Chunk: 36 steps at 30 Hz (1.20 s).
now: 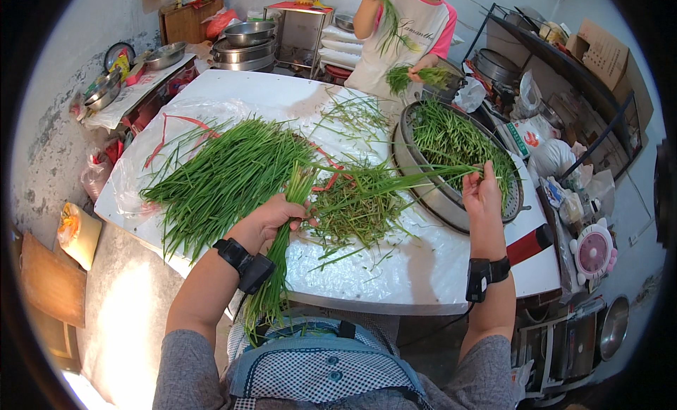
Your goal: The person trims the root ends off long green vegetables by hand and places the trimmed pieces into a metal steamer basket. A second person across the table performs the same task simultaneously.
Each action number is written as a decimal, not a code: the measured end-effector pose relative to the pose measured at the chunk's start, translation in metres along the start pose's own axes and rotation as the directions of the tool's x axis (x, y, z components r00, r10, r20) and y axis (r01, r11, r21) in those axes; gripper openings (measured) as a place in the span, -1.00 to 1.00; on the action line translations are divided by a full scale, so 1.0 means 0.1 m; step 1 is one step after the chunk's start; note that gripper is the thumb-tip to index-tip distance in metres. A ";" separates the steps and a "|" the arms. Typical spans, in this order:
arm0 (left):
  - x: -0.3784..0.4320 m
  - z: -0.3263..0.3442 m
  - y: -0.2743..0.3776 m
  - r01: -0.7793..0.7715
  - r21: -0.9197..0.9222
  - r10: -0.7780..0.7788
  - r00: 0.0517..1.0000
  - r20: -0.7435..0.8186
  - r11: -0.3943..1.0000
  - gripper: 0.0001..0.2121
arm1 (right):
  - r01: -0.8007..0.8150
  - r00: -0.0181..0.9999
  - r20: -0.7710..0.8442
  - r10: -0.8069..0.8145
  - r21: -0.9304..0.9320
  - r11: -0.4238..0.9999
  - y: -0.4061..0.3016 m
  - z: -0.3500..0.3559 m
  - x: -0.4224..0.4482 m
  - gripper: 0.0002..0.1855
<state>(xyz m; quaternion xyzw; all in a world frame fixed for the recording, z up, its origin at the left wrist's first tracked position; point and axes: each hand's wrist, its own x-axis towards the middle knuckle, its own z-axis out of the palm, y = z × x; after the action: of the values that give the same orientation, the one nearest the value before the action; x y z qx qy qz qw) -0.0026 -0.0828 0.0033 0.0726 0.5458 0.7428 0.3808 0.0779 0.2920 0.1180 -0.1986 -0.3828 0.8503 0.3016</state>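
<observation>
My left hand (pixel 285 215) is closed around a bunch of green garlic chives (pixel 275 262), pale ends up, long leaves hanging over the table's front edge. Between the thumb and fingers of my right hand (pixel 482 187) are the ends of a few chives, which stretch leftward across the table. A large heap of chives (pixel 227 177) lies left of my left hand. Trimmed scraps (pixel 359 209) are piled between my hands. Beyond my right hand, a perforated metal colander (pixel 515 201) full of chives (pixel 449 140) rests tilted in a metal basin (pixel 404 167).
A plastic sheet (pixel 338 272) covers part of the white table (pixel 211 87). Red ribbon (pixel 185 119) lies by the heap. Across the table, another person (pixel 402 34) holds chives in both hands. A red cylindrical object (pixel 529 246) lies near my right wrist. Loose scraps (pixel 354 114) are at the back.
</observation>
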 end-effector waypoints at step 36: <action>-0.15 0.35 0.04 -0.102 0.100 0.120 0.973 -0.196 0.990 -0.87 | 0.699 0.698 0.083 -0.711 0.140 0.702 -1.75 0.13 0.29 -0.88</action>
<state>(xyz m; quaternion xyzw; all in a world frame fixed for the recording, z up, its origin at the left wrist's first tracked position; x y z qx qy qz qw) 0.0246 -0.0667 0.0257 0.0445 0.6093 0.7414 0.2779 0.1121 0.3960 0.2583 0.0343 -0.4066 0.6985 0.5879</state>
